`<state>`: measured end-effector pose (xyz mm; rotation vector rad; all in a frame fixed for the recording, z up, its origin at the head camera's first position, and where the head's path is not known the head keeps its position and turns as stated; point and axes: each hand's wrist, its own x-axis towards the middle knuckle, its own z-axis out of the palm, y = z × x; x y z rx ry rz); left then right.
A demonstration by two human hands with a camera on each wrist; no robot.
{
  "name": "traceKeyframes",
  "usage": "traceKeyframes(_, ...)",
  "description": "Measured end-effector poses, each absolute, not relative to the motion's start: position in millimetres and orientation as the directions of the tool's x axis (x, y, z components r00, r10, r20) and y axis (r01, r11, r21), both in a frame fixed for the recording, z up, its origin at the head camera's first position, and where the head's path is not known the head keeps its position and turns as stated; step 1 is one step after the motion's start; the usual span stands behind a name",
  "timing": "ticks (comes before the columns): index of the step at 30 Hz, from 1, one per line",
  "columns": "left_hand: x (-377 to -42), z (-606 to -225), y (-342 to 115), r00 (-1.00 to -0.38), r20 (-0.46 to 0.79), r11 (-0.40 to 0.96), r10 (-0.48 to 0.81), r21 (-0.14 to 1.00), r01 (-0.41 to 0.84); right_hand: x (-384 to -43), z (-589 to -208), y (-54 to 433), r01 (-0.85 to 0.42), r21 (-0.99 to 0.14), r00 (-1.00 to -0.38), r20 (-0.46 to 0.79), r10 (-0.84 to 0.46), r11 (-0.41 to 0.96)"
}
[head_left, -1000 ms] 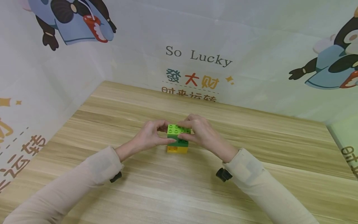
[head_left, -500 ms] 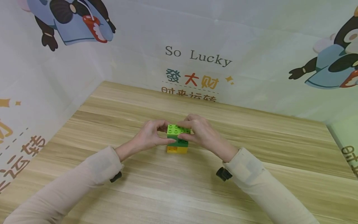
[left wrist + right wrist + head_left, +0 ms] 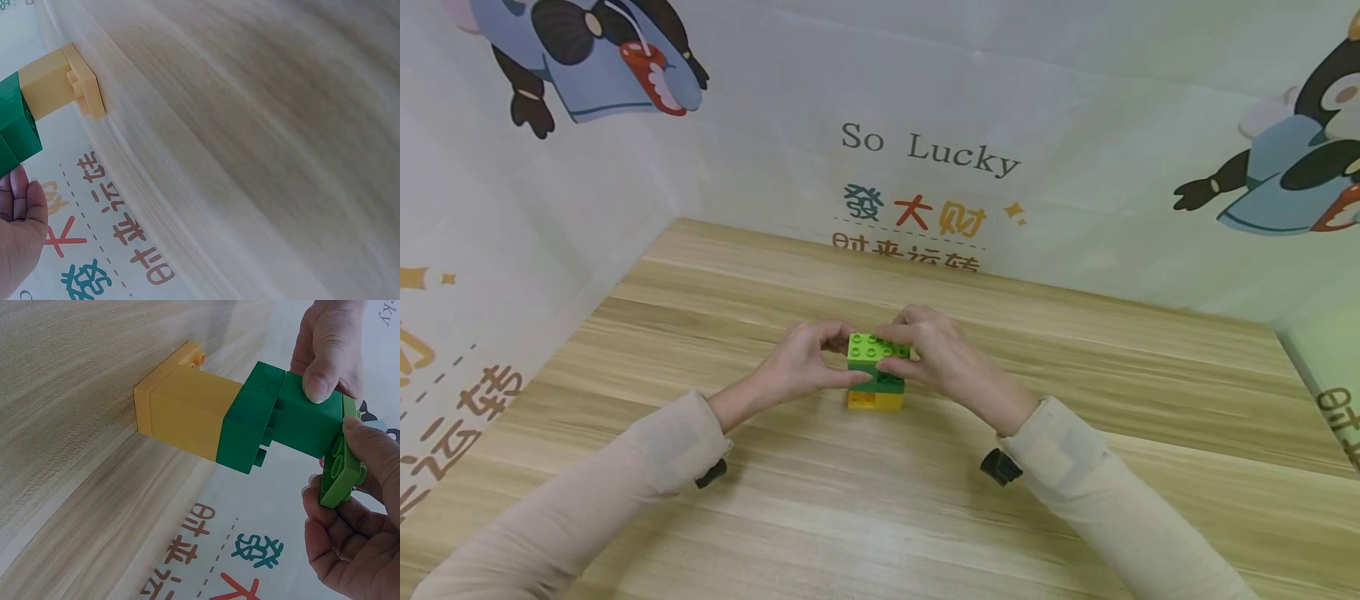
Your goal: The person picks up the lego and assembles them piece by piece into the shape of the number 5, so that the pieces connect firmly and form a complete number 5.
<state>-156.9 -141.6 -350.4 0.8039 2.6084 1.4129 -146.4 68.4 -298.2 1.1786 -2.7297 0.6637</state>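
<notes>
A stack of toy building blocks stands on the table between both hands. At its foot is a thin yellow plate (image 3: 142, 403), then a yellow block (image 3: 190, 415), a dark green block (image 3: 247, 422) and another dark green block (image 3: 306, 415) set off to one side. The topmost piece is a thin light green plate (image 3: 861, 343) with studs, overhanging the block below. My left hand (image 3: 808, 360) grips the upper dark green block, thumb on its front. My right hand (image 3: 938, 354) pinches the light green plate between thumb and fingers, covering part of its studs.
The wood-grained table (image 3: 865, 500) spreads around the stack. Behind it hangs a pale printed cloth (image 3: 760, 150) with lettering and penguin figures, continuing along the left and right sides. Black wrist devices (image 3: 1002, 467) sit under the sleeve cuffs.
</notes>
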Motion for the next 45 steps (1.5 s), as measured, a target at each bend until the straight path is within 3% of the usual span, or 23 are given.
traceKeyframes(45, -158.8, -350.7, -142.7, -0.849, 0.183, 0.452, 0.495, 0.780, 0.432, -148.7, -301.6, 69.8, -0.722, -0.369, -0.685, 0.271, -0.676, 0.585)
